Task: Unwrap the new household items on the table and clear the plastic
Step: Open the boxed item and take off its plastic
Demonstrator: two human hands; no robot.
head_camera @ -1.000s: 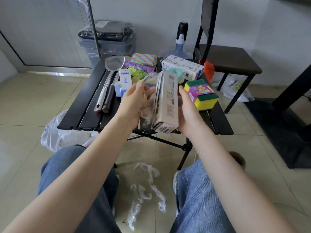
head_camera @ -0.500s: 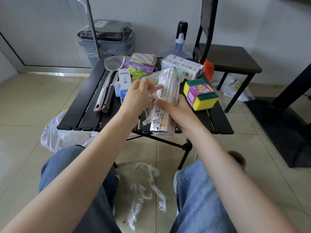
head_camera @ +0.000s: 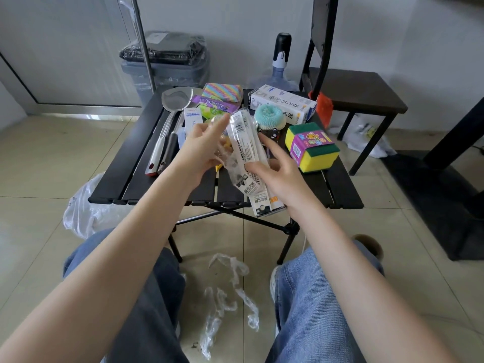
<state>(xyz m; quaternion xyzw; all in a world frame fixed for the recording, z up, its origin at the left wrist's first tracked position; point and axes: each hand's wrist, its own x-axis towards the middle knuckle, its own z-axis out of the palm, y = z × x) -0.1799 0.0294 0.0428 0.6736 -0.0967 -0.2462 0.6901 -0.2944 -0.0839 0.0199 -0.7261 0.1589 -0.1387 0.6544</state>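
Held above the near middle of the desk [head_camera: 146,158]: a long white pack [head_camera: 245,150] in clear plastic wrap [head_camera: 230,166], tilted with its top leaning far and left, raised off the surface so both hands can work round it. Right hand [head_camera: 277,174] under and beside the lower part, thumb across the pack as the grip, index finger pointing loosely far, probably steadying while the other side peels. Left hand [head_camera: 201,145] at the pack's left edge, fingers drawn together on loosened, crumpled film there, seemingly pulling it away from the box; exact pinch partly hidden. Judged mid-unwrap: film loose on the left, clinging elsewhere.

Just beyond, a teal scrubber [head_camera: 268,115]; to the right, a banded stack of sponges [head_camera: 311,148], apparently wrapped. Far right, a white carton [head_camera: 282,102]; far middle, a rainbow-striped cloth pack [head_camera: 222,91]; left, 2 metal utensils [head_camera: 167,137] lying lengthwise. On the floor between the knees, strips of discarded plastic [head_camera: 227,289], dropped for clearing later, likely into the bin [head_camera: 167,64] behind the desk.
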